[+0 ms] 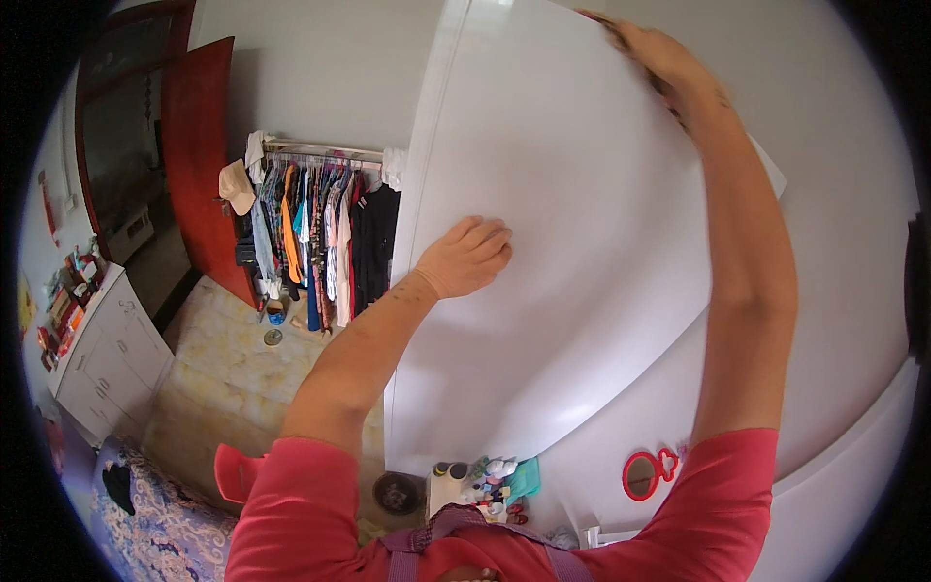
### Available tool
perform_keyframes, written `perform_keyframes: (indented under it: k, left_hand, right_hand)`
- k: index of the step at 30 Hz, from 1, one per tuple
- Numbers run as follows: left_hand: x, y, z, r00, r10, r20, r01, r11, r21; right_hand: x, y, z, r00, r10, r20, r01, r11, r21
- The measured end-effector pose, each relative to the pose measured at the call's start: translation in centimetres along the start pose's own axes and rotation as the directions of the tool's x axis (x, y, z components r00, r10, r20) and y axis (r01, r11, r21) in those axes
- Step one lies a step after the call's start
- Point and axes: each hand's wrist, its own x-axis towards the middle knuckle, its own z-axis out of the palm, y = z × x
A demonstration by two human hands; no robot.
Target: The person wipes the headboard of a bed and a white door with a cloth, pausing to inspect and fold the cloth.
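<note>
A tall white cabinet or wardrobe panel (553, 240) fills the middle of the head view. My left hand (469, 254) rests against its flat surface, fingers bent and holding nothing that I can see. High at the upper right, my right hand (654, 58) reaches to the panel's far edge and grips a dark, partly reddish item, perhaps a cloth, which is blurred and mostly hidden behind the hand and wrist.
Clothes (320, 240) hang on a rack at the left, beside a red door (207, 167). A white cabinet (109, 356), a red plastic chair (236, 473) and a patterned bed cover (160, 524) stand lower left. Below the panel are a basin (396, 493) and small items; a red-framed mirror (641, 476) hangs right.
</note>
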Motion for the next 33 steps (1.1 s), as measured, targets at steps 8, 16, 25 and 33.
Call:
perform_keyframes:
  k: [8, 16, 25, 33]
  left_hand:
    - [0.2, 0.2, 0.9, 1.0, 0.014, -0.005, -0.015, 0.984, -0.178]
    - [-6.3, 6.8, -5.4, 0.961, -0.224, 0.161, 0.274, 0.846, -0.458]
    - [-11.8, 4.9, -17.4, 0.822, -0.528, 0.213, 0.569, 0.771, -0.285]
    - [-11.6, 1.6, -22.8, 0.607, -0.777, 0.167, 0.784, 0.553, -0.281]
  right_hand:
    - [2.6, -9.2, 6.2, 0.763, -0.615, -0.198, 0.602, 0.788, -0.124]
    - [6.2, -8.1, 6.2, 0.879, -0.389, -0.275, 0.409, 0.32, 0.854]
    - [3.6, -4.9, 8.4, 0.992, -0.043, -0.115, 0.123, 0.348, 0.93]
    - [-8.7, -3.7, 18.1, 0.993, -0.089, 0.076, -0.096, -0.243, 0.965]
